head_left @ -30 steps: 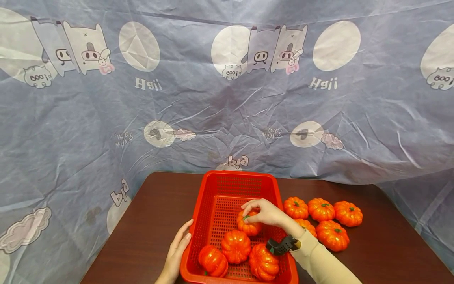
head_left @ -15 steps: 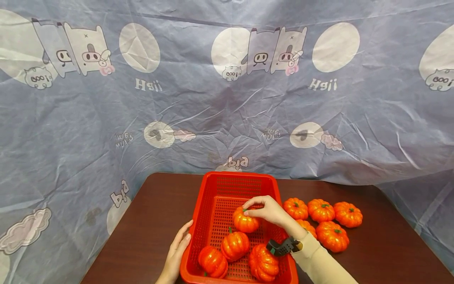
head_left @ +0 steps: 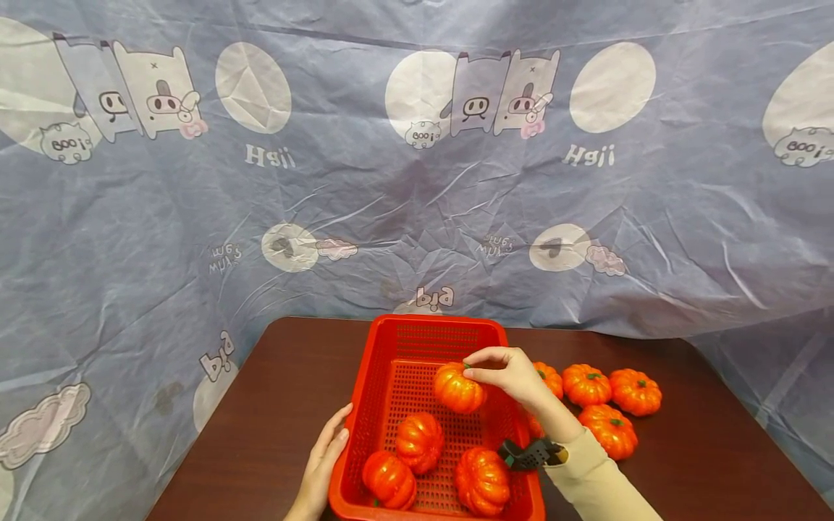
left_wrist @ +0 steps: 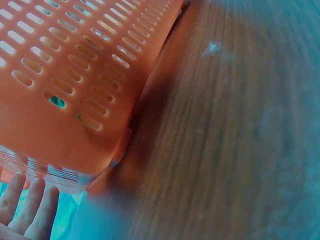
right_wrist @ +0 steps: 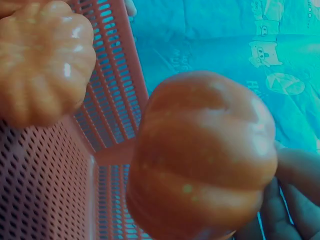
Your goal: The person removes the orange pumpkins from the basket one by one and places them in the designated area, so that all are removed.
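Note:
A red plastic basket [head_left: 366,376] with slotted walls stands on the table. My left hand [head_left: 323,463] rests against its left side with the fingers straight. In the left wrist view those fingers [left_wrist: 36,202] lie along the slotted wall. My right hand [head_left: 511,375] pinches a small orange pumpkin [head_left: 458,388] by its green stem, over the right part of the basket. The right wrist view shows this pumpkin [right_wrist: 200,155] up close, the hand [right_wrist: 295,200] beside it. Inside the basket, nearer me, lie three more pumpkins: one in the middle [head_left: 420,441], one left [head_left: 389,479], one right [head_left: 482,481].
Right of the basket, several more pumpkins [head_left: 586,384] sit on the dark brown table [head_left: 260,412]; my right forearm partly hides some. A grey-blue patterned cloth [head_left: 391,181] hangs behind the table. A black strap device [head_left: 531,454] is on my right wrist.
The held pumpkin has risen, shifting left and then back right with my right hand. The middle pumpkin in the basket has rolled towards the left and turned. My left hand stays put.

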A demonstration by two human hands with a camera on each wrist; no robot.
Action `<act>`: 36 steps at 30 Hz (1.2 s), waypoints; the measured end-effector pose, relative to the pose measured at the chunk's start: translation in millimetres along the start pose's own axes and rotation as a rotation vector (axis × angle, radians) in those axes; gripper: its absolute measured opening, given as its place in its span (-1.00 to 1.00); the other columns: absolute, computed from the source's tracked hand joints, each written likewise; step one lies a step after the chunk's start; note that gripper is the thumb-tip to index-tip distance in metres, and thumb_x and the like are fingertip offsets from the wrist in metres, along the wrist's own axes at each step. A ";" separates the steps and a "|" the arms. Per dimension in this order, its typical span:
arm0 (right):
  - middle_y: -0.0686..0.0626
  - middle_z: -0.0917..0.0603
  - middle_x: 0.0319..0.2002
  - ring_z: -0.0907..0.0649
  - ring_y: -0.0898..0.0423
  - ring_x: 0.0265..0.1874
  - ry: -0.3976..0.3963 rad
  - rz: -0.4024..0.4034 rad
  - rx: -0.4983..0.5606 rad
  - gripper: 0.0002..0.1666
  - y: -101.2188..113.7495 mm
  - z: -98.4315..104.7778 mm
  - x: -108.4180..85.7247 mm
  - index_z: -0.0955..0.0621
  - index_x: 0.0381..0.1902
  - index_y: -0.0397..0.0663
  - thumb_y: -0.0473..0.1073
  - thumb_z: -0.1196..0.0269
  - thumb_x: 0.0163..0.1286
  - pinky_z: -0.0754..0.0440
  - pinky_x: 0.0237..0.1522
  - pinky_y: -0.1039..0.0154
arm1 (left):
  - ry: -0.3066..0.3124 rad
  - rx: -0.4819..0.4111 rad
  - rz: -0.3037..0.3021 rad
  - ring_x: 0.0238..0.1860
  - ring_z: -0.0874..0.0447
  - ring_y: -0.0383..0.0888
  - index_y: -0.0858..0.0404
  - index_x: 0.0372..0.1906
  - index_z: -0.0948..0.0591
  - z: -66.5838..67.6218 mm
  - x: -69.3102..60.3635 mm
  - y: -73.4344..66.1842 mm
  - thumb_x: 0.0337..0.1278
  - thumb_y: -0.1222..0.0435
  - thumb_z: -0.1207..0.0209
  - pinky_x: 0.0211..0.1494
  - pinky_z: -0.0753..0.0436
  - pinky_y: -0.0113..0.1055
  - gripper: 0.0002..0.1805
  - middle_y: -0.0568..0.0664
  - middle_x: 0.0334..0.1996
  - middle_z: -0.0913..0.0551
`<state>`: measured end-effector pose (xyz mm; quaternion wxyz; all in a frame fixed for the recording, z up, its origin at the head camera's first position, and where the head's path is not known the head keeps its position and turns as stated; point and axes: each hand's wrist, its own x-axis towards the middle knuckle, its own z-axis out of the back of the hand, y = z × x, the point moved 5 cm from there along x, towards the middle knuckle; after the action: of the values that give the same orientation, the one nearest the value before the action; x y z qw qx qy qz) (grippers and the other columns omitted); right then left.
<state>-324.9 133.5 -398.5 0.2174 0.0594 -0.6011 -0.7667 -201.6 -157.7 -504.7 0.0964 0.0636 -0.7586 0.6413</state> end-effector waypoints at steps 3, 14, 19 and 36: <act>-0.13 -0.71 -0.26 -0.67 0.16 -0.33 -0.022 0.025 -0.002 -0.62 6.9 9.5 -7.1 -0.65 -0.16 -0.37 -0.26 -0.42 0.08 -0.61 -0.29 0.30 | -0.008 0.003 -0.003 0.08 -0.46 0.01 0.20 0.40 -0.18 0.2 0.0 0.1 0.47 0.24 0.21 0.03 -0.56 -0.20 -0.53 0.34 0.18 -0.27; 0.08 -0.71 -0.27 -0.64 0.20 -0.28 -0.192 0.065 -0.065 -0.66 25.9 59.1 -43.3 -0.65 -0.16 -0.31 -0.23 -0.41 0.11 -0.60 -0.26 0.33 | -0.006 -0.015 0.000 0.11 -0.45 -0.01 0.20 0.40 -0.17 -0.2 0.2 0.9 0.47 0.23 0.21 0.05 -0.54 -0.22 -0.52 0.33 0.22 -0.26; 0.15 -0.71 -0.30 -0.60 0.25 -0.37 -0.279 0.042 -0.082 -0.72 25.6 81.9 -63.5 -0.66 -0.17 -0.26 -0.25 -0.37 0.16 -0.56 -0.38 0.37 | -0.002 -0.020 0.002 0.12 -0.44 -0.01 0.20 0.40 -0.17 -0.5 0.4 0.0 0.47 0.23 0.21 0.05 -0.54 -0.23 -0.52 0.33 0.23 -0.25; 0.28 -0.70 -0.28 -0.57 0.41 -0.21 -0.486 -0.062 -0.067 -0.74 -12.5 152.9 -137.6 -0.68 -0.13 -0.19 -0.32 -0.34 0.18 -0.48 -0.29 0.53 | -0.013 -0.014 0.017 0.14 -0.43 0.01 0.18 0.40 -0.18 -0.7 0.6 0.8 0.46 0.22 0.20 0.06 -0.53 -0.23 -0.52 0.30 0.26 -0.25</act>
<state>-258.4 328.4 -392.5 0.0446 -0.1153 -0.6080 -0.7843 -202.3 -156.9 -505.3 0.0865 0.0604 -0.7643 0.6362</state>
